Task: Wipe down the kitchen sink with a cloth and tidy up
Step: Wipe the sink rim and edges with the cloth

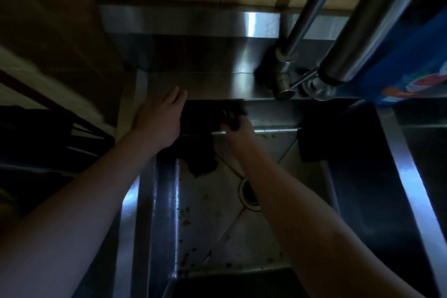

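We see our two forearms, bare along all their visible length, and our left hand [158, 120] and right hand [239, 133], bare as well.

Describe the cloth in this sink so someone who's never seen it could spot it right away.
Find the steel sink and look to its far wall, left of the tap. The cloth is the dark limp rag gripped by the right hand. Unlike the dark block to its right, it is crumpled, with a ragged edge.

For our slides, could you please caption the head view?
The right hand holds a dark cloth at the back of the sink while the left hand rests on its ledge.
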Action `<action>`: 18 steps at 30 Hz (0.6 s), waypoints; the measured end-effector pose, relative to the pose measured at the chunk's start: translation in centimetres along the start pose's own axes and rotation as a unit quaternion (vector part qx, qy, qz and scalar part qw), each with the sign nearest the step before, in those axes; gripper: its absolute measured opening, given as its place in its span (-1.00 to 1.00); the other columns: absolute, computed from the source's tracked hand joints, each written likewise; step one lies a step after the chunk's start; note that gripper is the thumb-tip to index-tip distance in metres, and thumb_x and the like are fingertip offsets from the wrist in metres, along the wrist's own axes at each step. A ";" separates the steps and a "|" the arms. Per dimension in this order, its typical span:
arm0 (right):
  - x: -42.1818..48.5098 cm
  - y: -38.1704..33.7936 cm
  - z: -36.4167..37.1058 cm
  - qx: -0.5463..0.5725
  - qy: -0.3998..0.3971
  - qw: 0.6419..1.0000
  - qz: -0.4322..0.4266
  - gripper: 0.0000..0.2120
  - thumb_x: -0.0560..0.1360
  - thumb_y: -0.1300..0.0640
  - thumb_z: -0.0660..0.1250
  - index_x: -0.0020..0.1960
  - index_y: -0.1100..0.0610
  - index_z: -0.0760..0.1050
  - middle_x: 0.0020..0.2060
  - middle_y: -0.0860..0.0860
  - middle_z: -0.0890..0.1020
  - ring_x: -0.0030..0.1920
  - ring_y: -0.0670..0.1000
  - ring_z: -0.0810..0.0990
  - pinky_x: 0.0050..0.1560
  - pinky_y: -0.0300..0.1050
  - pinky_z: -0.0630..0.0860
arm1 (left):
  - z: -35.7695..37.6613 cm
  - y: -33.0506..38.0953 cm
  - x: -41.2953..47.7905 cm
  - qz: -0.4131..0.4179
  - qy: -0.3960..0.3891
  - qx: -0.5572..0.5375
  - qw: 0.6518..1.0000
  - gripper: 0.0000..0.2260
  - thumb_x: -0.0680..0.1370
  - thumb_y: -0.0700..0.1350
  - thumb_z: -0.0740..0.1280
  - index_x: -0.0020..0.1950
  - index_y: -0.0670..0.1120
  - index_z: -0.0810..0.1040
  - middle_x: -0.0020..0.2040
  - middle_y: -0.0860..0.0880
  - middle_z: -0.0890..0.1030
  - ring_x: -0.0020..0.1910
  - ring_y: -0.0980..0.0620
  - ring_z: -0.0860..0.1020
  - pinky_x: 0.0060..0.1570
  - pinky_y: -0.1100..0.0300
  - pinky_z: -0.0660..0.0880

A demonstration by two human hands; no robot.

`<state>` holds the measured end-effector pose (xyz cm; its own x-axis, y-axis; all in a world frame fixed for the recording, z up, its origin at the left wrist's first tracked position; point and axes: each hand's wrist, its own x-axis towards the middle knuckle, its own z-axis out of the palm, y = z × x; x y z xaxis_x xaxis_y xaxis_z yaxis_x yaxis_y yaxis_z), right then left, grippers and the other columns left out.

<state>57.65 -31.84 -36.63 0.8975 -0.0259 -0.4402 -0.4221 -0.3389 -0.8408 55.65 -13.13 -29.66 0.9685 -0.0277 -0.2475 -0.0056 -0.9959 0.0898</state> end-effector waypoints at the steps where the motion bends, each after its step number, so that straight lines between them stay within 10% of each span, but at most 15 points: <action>1: 0.6 0.4 -2.4 0.015 0.024 1.000 0.003 -0.62 0.48 0.29 0.35 0.27 0.27 0.41 0.15 0.22 0.57 0.12 0.12 0.56 0.12 -0.24 0.52 | 0.1 0.7 -0.2 -0.010 0.017 0.011 1.000 -0.36 0.50 -0.21 0.24 0.52 -0.10 0.04 0.55 -0.12 0.07 0.44 -0.19 0.21 0.33 -0.14 0.21; 8: 3.1 2.1 -20.0 -0.062 0.210 0.974 0.059 -0.70 0.53 0.13 0.30 0.23 0.19 0.43 0.13 0.18 0.56 0.15 0.16 0.54 0.04 -0.11 0.42 | 0.8 6.2 1.4 0.045 0.030 -0.025 0.998 -0.39 0.51 -0.22 0.20 0.52 -0.04 0.03 0.55 -0.09 0.04 0.46 -0.13 0.19 0.35 -0.13 0.16; 15: 3.3 1.4 -12.1 0.001 0.215 0.974 0.072 -0.71 0.58 0.17 0.22 0.28 0.20 0.40 0.27 0.21 0.51 0.27 0.17 0.49 0.31 -0.08 0.42 | 0.7 6.6 1.6 0.048 0.034 -0.027 0.998 -0.38 0.47 -0.25 0.22 0.51 -0.03 0.12 0.53 -0.08 0.16 0.43 -0.12 0.24 0.29 -0.14 0.24; 18: 2.0 2.2 -7.2 -0.068 0.075 0.994 0.049 -0.68 0.55 0.08 0.28 0.27 0.14 0.39 0.05 0.10 0.53 -0.07 0.02 0.53 -0.19 -0.23 0.49 | 0.4 6.7 1.6 0.041 0.035 -0.041 0.998 -0.39 0.46 -0.28 0.23 0.49 -0.04 0.16 0.52 -0.07 0.18 0.45 -0.12 0.23 0.28 -0.15 0.25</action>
<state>59.48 -39.35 -37.09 0.8663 -0.2018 -0.4569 -0.4962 -0.4523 -0.7411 57.05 -19.85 -29.86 0.9807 -0.1006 -0.1676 -0.0687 -0.9801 0.1863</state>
